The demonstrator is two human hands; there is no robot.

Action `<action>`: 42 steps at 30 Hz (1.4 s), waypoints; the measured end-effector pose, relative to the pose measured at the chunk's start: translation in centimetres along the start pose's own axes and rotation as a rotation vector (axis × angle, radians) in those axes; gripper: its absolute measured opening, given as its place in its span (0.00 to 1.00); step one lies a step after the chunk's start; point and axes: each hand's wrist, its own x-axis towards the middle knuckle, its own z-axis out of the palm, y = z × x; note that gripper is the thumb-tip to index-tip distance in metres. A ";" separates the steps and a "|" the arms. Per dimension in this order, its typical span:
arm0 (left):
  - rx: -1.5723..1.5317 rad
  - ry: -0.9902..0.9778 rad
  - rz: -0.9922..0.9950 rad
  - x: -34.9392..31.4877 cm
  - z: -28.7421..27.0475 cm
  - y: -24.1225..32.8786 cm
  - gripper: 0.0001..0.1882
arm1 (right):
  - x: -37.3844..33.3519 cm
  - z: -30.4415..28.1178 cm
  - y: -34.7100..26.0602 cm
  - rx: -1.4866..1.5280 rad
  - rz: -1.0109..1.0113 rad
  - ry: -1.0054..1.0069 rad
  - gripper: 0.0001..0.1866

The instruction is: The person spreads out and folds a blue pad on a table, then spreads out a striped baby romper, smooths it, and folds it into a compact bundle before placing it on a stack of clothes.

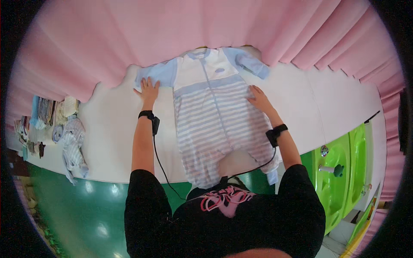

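A baby romper [211,103] lies spread out in front of me, its collar at the far side and its legs toward me. It has pale blue sleeves, a white chest, a front zip and blue and white stripes below. The left sleeve lies nearly straight; the right one is bent and creased. My left hand [148,90] rests with fingers spread at the lower edge of the left sleeve. Flat against the romper's right side, just below the chest band, lies my right hand [260,100], fingers stretched out. Neither hand grips anything.
The romper lies on a white table [116,129] backed by a pink curtain [172,26]. At the left are a crumpled striped garment [74,144] and several folded cloths [45,109]. Green basins [333,176] stand at the lower right. Cables hang from my wrist straps.
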 end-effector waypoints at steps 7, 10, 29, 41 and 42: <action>-0.382 0.444 -0.491 2.3 -0.9 -1.7 0.26 | -6.5 -3.3 -3.2 0.058 0.456 -0.117 0.26; -0.484 0.322 -0.651 3.7 -0.8 -3.4 0.26 | -9.8 -3.5 -3.8 -0.051 0.510 -0.313 0.27; -0.773 0.294 -0.178 10.7 0.4 -14.5 0.15 | -14.7 -0.4 -4.8 0.094 0.602 0.077 0.22; -0.518 -0.296 -0.078 7.9 0.4 -14.5 0.26 | -16.2 -0.4 -3.6 -0.044 0.614 0.121 0.23; -0.517 -0.296 -0.082 8.2 0.6 -14.9 0.26 | -16.1 -0.4 -3.6 -0.044 0.612 0.118 0.23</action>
